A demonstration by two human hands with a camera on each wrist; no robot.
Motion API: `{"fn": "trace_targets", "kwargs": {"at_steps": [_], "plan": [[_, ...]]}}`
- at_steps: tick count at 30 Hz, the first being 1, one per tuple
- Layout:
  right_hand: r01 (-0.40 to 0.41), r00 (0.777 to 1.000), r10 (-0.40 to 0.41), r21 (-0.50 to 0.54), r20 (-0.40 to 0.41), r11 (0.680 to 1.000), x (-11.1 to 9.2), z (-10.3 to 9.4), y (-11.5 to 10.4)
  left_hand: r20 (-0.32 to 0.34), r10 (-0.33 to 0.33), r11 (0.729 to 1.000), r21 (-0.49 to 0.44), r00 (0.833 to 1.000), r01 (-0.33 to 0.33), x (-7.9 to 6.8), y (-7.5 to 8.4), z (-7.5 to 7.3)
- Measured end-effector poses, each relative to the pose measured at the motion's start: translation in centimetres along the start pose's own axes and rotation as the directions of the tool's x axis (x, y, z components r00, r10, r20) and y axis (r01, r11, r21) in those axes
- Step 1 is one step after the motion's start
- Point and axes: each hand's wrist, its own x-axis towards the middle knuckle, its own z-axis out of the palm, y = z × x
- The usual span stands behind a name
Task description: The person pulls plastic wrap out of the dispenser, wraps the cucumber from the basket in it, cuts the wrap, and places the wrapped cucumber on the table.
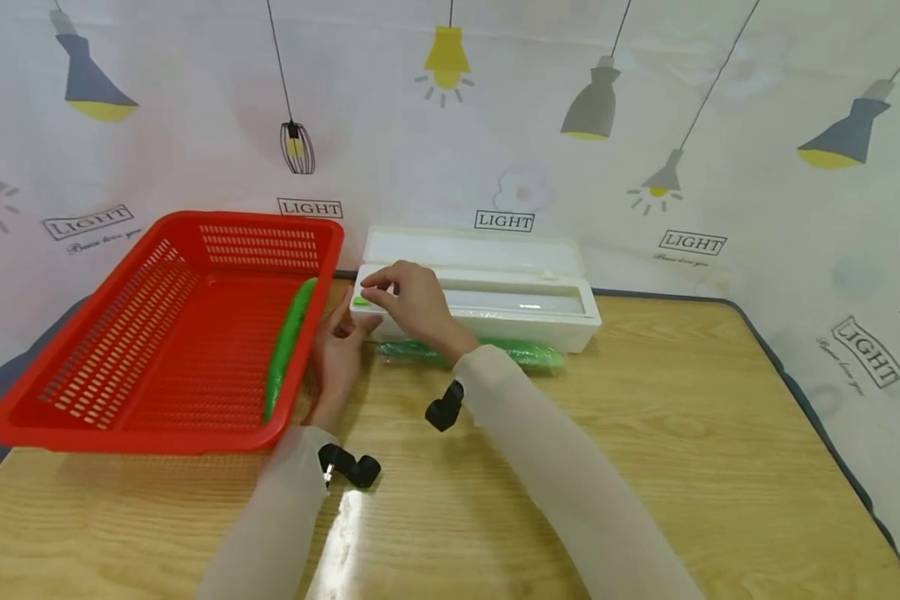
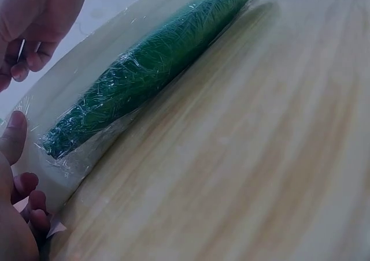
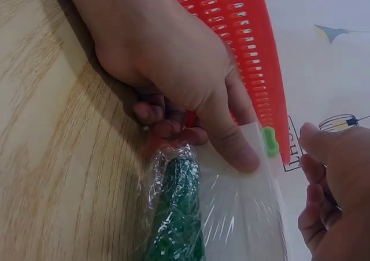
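Note:
A white cling film dispenser [image 1: 573, 333] lies with its lid raised at the back. My left hand [image 1: 336, 358] grips its left end; in the right wrist view the thumb presses on the front face beside the green slider [image 3: 270, 141]. Just over that end hovers my right hand [image 1: 418, 307], thumb and fingers loosely bent, nothing visible between them. Clear film covers part of the dispenser's front. A film-wrapped cucumber [image 2: 150, 70] lies along the front of the dispenser, partly hidden by my right wrist in the head view.
To the left stands a red plastic basket [image 1: 195, 439] with slotted walls, close beside my left hand. One bare cucumber [image 1: 288, 346] leans along its right inner wall. Behind the wooden table [image 1: 690, 450] hangs a lamp-patterned backdrop [image 1: 390, 158].

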Motion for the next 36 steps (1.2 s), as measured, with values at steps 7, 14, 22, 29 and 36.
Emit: {"fn": "trace_targets", "kwargs": {"at_steps": [7, 14, 22, 29, 36], "plan": [[0.015, 0.999, -0.012, -0.103, 0.035, 0.995, 0.4, 0.1, -0.3, -0.006, 0.027, 1.0, 0.0, 1.0, -0.027, 0.0, -0.2, 0.1], [-0.054, 0.996, 0.058, -0.051, 0.062, 0.997, 0.7, 0.2, -0.3, -0.03, 0.006, 1.0, -0.028, 1.0, -0.006, 1.4, -3.8, 0.5], [-0.028, 0.992, 0.049, -0.176, 0.114, 0.984, 1.3, 0.3, -0.2, -0.037, 0.011, 1.0, 0.004, 0.999, -0.011, 1.6, -4.2, 0.5], [-0.012, 0.986, 0.055, -0.258, 0.159, 0.966, 1.5, -0.3, 0.0, -0.041, 0.021, 0.999, 0.026, 0.999, -0.02, 1.7, -3.9, 0.4], [-0.019, 0.98, 0.078, -0.302, 0.184, 0.953, 1.6, -0.5, -0.1, -0.027, 0.062, 0.998, 0.027, 0.998, -0.061, 1.8, -4.2, 0.4]]}}
